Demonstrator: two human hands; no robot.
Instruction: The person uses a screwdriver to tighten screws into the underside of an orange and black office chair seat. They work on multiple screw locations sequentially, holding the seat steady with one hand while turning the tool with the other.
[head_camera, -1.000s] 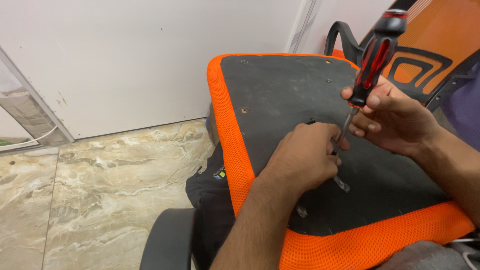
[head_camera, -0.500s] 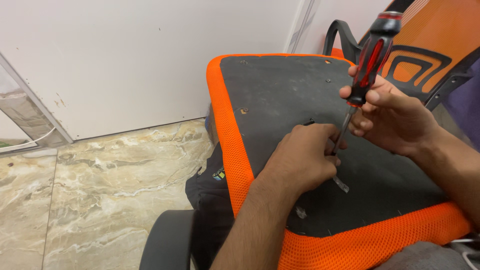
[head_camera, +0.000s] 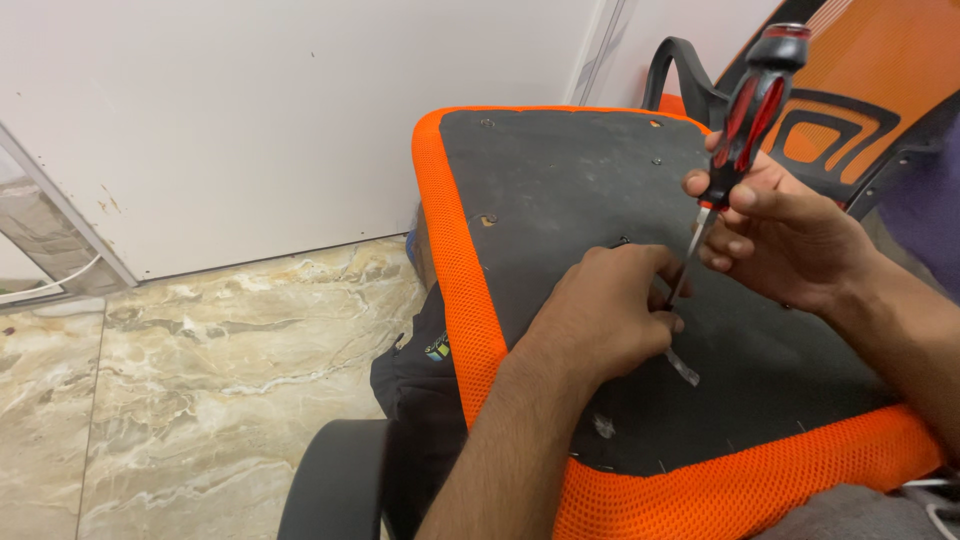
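Upturned chair seat, black underside facing up, edged all round in orange mesh, tilted across the right half of the view. Right hand raised over the seat, fingers clenched around the lower part of a red and black screwdriver; handle pointing up and slightly right, thin metal shaft angled down and left toward the black panel. Shaft tip hidden behind the left hand, so contact with the seat impossible to tell. Left hand resting knuckles-up on the black panel just beside the shaft, fingers curled in at the tip of the tool; whether anything small is pinched there cannot be told. Short silvery strip lying on the panel just below the left hand. Several small screw holes dotted across the panel. Black armrest and orange patterned chair back behind the seat at upper right. Another black armrest at bottom centre. Marbled beige floor at left, white wall above it.
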